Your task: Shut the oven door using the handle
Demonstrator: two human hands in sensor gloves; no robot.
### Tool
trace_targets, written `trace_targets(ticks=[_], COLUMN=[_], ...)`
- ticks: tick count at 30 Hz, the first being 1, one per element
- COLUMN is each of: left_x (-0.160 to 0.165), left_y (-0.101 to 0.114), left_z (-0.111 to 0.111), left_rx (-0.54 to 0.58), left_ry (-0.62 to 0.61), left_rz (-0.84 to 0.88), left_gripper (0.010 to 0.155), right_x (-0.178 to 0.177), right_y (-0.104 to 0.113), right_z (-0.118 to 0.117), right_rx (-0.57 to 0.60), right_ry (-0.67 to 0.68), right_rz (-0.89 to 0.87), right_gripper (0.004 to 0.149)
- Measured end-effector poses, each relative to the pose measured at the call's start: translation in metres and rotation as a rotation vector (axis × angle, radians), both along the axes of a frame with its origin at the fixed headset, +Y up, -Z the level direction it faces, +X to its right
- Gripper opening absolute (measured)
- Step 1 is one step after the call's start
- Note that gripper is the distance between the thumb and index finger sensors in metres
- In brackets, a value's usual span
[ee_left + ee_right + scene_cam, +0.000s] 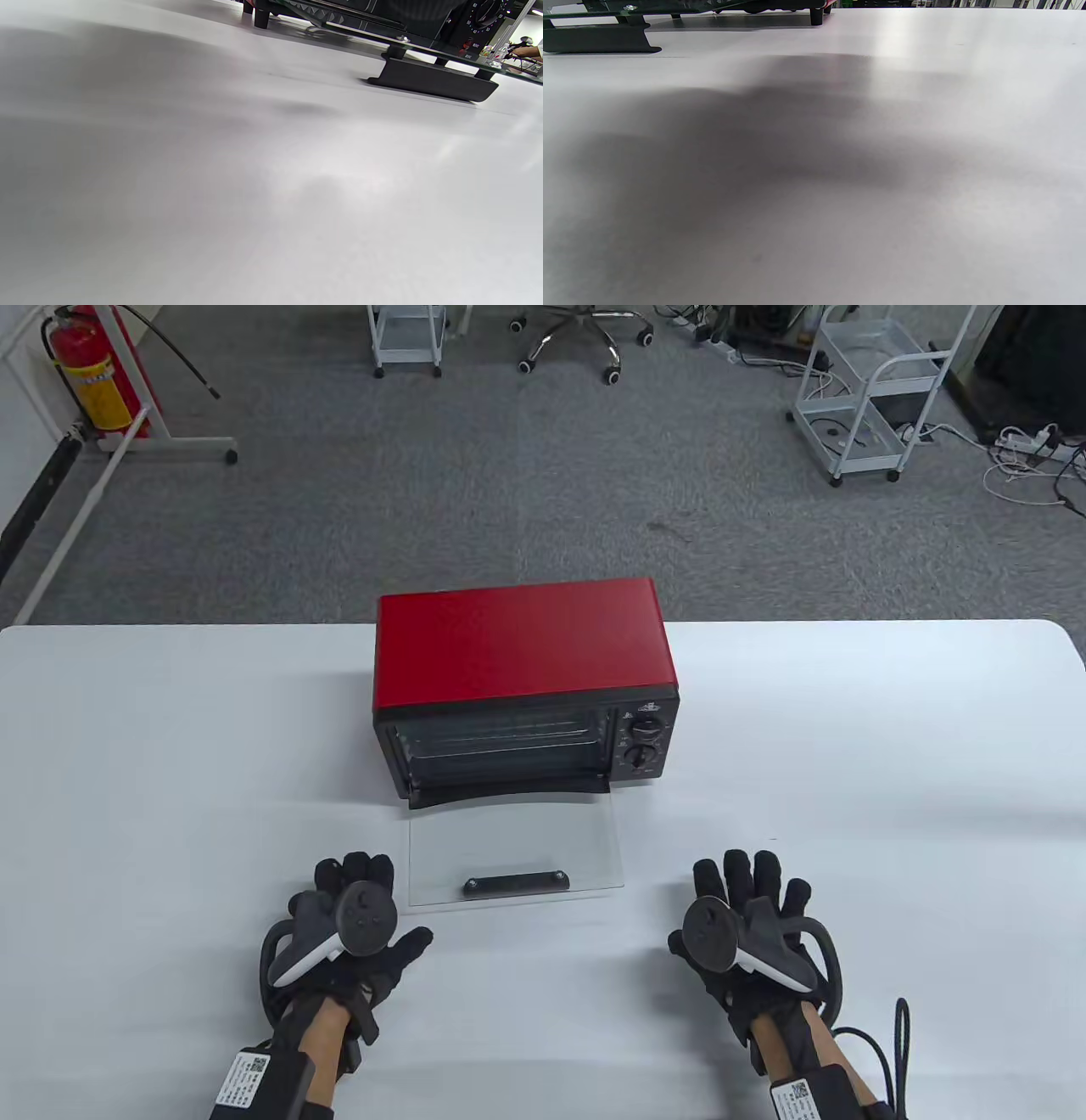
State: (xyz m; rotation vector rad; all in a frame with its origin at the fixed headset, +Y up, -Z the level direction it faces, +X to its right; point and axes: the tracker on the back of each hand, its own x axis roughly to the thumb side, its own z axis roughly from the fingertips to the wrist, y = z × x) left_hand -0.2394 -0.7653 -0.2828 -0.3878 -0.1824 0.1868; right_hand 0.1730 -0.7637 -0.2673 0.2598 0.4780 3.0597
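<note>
A red toaster oven (522, 653) stands at the middle of the white table (170, 746). Its glass door (513, 840) lies folded down flat towards me, with the black handle (515, 884) at its near edge. The handle also shows in the left wrist view (432, 79) and in the right wrist view (596, 39). My left hand (356, 916) rests flat on the table just left of the door's near corner, fingers spread, holding nothing. My right hand (747, 920) rests flat to the right of the door, also empty.
The oven's black control panel with knobs (643, 740) is on its right side. Beyond the table's far edge lie grey carpet, a fire extinguisher (85, 364), an office chair (585, 339) and white wire carts (882, 390).
</note>
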Motion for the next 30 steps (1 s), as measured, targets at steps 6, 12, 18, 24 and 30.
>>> trace_targets(ticks=[6, 12, 18, 24, 30], left_x=[0.002, 0.005, 0.007, 0.013, 0.017], left_y=[-0.002, -0.005, -0.010, -0.021, -0.026], left_z=[0.000, -0.001, -0.002, -0.007, -0.007], left_rx=[-0.010, -0.033, -0.086, -0.155, -0.187], left_ry=[-0.003, -0.020, -0.039, -0.048, -0.058], left_rz=[-0.013, -0.037, -0.039, -0.101, -0.141], left_gripper=[0.097, 0.097, 0.097, 0.097, 0.096], right_x=[0.000, 0.000, -0.001, -0.001, -0.001], right_y=[0.000, 0.000, -0.001, -0.003, -0.002], right_z=[0.000, 0.000, 0.000, -0.004, -0.004], right_rx=[-0.009, -0.010, -0.027, -0.041, -0.045], right_ry=[0.005, -0.001, 0.000, -0.003, 0.001], right_rz=[-0.004, -0.005, -0.005, -0.004, -0.005], right_gripper=[0.087, 0.087, 0.087, 0.087, 0.087])
